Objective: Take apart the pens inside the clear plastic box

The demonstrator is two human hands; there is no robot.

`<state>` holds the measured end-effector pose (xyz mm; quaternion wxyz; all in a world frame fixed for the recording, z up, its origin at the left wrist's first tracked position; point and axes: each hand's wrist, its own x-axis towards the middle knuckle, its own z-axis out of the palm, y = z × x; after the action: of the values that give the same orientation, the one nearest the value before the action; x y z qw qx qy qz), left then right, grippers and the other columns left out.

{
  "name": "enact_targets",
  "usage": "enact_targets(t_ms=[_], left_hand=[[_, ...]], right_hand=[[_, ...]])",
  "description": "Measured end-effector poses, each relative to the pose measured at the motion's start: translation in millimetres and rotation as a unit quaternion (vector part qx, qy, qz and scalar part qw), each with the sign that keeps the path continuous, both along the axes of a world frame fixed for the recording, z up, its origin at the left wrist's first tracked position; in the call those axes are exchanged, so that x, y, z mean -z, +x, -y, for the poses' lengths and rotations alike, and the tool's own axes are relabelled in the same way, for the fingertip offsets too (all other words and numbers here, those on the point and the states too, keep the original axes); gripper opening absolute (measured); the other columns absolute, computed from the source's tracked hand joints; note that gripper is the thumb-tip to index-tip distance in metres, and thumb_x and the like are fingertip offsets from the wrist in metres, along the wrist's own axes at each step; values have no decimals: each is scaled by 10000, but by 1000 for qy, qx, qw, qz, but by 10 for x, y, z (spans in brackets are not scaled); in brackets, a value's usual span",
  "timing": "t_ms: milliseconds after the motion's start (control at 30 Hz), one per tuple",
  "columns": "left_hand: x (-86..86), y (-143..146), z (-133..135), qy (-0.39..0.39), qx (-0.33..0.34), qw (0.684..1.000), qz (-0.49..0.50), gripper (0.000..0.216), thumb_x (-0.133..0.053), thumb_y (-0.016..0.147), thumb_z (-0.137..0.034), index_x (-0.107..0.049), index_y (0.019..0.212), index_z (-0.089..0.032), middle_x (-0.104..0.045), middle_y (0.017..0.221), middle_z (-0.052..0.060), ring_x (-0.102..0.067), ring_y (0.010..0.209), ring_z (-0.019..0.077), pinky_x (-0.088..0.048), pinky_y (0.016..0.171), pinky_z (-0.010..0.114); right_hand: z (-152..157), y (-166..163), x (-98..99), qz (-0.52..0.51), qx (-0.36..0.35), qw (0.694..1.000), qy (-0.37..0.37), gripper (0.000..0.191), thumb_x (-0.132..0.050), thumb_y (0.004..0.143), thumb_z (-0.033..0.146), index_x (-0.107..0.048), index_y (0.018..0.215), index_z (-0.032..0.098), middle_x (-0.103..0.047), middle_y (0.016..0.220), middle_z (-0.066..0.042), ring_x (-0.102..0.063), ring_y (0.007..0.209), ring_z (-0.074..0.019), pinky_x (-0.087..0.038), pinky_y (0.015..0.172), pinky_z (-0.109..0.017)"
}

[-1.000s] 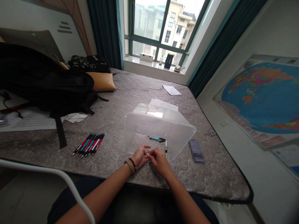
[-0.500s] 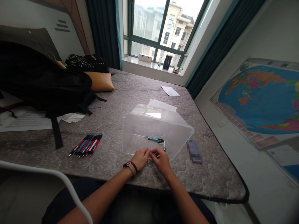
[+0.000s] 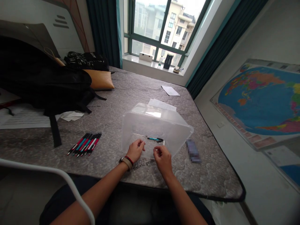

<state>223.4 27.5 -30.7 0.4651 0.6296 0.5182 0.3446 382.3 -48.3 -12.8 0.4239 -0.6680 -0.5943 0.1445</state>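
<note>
Head view: the person sits at the edge of a mattress (image 3: 131, 90) with both forearms stretched toward a clear box (image 3: 150, 123) that lies on its side, mouth toward them. A teal pen (image 3: 153, 138) rests inside it on the lower wall, well back from the opening.

The left hand (image 3: 136, 149) sits at the mouth of the box with its fingers curled in. Whether it grips anything there is too small to tell. The right hand (image 3: 163, 158) hovers just outside the mouth, thumb and fingertips drawn together as if pinching. I cannot tell whether anything lies between them.

More pens (image 3: 84, 144) lie side by side on the mattress well to the left of the box, near a black backpack (image 3: 47, 81). Loose papers (image 3: 162, 104) lie beyond the box, and a map (image 3: 257, 97) leans off to the right.

As I judge it, the work is with pens at the box, and the hands are between two handlings of them. Reaching the row would call for a wide sweep to the left, clear of the box wall.

Against the picture half a second ago, the hands have parted. Then they met fingertip to fingertip in front of the box; now there is a gap, with the left hand farther forward. The box, the teal pen and the row lie as they did.
</note>
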Motion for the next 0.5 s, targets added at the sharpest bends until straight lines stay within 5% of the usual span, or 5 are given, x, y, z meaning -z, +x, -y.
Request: enact_targets(t_ms=[67, 133, 333, 500], left_hand=[[13, 12, 8, -2, 11, 1000, -4, 308, -490, 866, -425, -658, 846, -166, -686, 667, 21, -601, 576, 155, -438, 595, 256], [18, 23, 21, -4, 37, 999, -7, 317, -514, 854, -422, -685, 884, -157, -701, 693, 35, -609, 594, 160, -449, 606, 260], [-12, 38, 79, 11, 147, 989, -21, 274, -571, 826, -337, -757, 958, -186, -759, 934, 65, -660, 786, 204, -481, 759, 291], [-40, 17, 100, 58, 175, 980, -76, 238, -554, 856, -313, -774, 893, -232, -762, 933, 55, -658, 866, 219, -449, 827, 290]], right_hand=[[5, 38, -76, 16, 73, 995, 62, 210, -539, 871, 251, -639, 1041, 178, -594, 803, -22, -525, 654, -150, -446, 684, -288], [21, 41, -92, 7, 72, 995, 70, 200, -532, 887, 285, -635, 1027, 185, -592, 795, -21, -523, 650, -152, -448, 673, -287], [-6, -82, 175, -88, -46, 991, -88, 249, -584, 865, 422, -656, 861, 184, -653, 737, -28, -568, 594, -152, -449, 565, -266], [-85, -78, 322, -295, -44, 935, -190, 416, -598, 795, 597, -593, 825, 182, -644, 725, -18, -588, 509, -153, -469, 423, -260]])
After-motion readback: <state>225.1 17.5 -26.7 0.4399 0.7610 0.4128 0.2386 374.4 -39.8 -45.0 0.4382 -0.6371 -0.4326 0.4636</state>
